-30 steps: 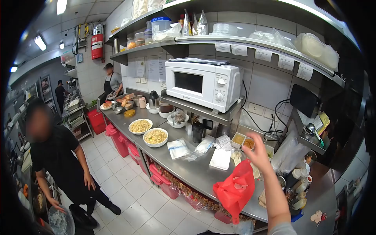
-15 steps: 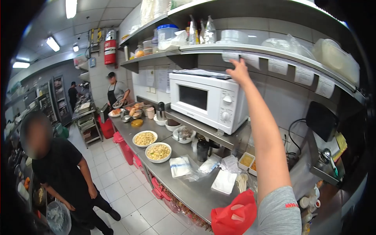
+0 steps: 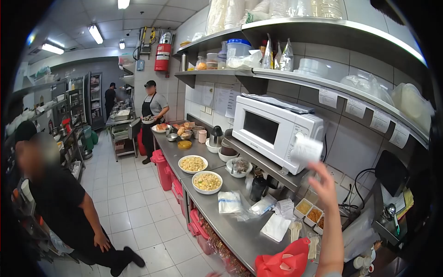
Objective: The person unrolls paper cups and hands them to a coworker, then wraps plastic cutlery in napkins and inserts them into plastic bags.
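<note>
White paper, a single slip (image 3: 308, 150), shows as a blur in front of the microwave (image 3: 277, 134) in our head camera's view. Our right hand (image 3: 325, 187), raised above the steel counter (image 3: 247, 233), pinches it at the fingertips; the blur hides exactly how the fingers meet. How our left hand stands, we cannot tell.

Just left of our raised forearm we see food tubs (image 3: 300, 215) in a row, with a red bag (image 3: 284, 261) nearer us at the counter's edge. A white paper stack (image 3: 276, 227) lies between the tubs and that edge. Four more slips (image 3: 355, 107) hang from the shelf (image 3: 295, 77) above.

Farther along, two white bowls (image 3: 206, 191) of yellowish food stand side by side. On our left, a co-worker (image 3: 60, 198) in black stands in the aisle; another person (image 3: 159, 104), in a black apron, stands near the counter's far end.
</note>
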